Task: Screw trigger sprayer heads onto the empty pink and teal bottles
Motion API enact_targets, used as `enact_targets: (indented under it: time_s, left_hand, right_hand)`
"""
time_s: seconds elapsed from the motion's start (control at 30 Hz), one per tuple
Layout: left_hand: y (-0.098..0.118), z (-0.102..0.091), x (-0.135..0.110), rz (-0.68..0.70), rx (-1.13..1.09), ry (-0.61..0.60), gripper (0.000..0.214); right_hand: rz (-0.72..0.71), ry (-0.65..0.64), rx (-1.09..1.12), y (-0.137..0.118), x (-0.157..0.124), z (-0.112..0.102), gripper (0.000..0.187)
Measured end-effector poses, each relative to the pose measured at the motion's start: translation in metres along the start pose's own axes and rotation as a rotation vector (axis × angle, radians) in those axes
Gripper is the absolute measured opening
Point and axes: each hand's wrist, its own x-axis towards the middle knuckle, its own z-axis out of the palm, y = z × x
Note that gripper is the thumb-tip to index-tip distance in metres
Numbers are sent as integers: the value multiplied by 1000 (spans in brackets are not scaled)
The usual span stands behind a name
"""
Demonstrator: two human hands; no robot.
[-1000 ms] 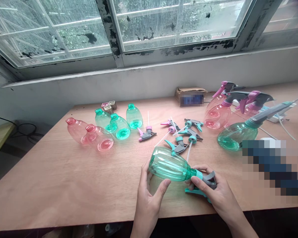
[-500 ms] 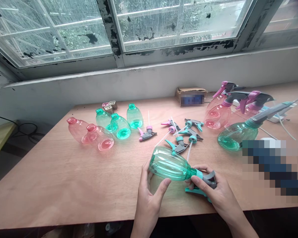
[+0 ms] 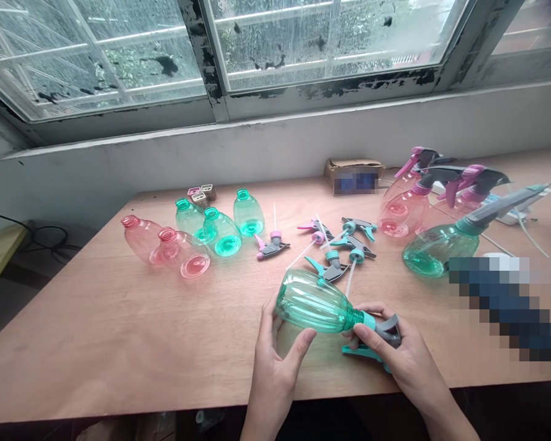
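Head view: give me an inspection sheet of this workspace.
Surface: wood-grain tabletop, parts spread across it.
Things in hand: green bottle, tilted on its side; trigger head at its neck, thread seating hidden.
Other parts: two pink bottles and three green bottles, headless, at left; loose trigger heads mid-table; pink spray bottles and green spray bottle, heads fitted, at right.
Clutter: cardboard box, small blocks at back.
Hands: left hand cupped around bottle base; right hand gripping trigger head.
Cables: white cable at right; black cable far left.
Surroundings: window with peeling frame, grey wall.
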Motion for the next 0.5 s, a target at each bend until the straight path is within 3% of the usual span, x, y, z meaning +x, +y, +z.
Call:
enact_targets:
  time_s: [0.5]
  left_hand:
    - [2,-1,-1,-6,25,-22,63]
  right_hand:
    - [27,11,15,-3,-1,1,43]
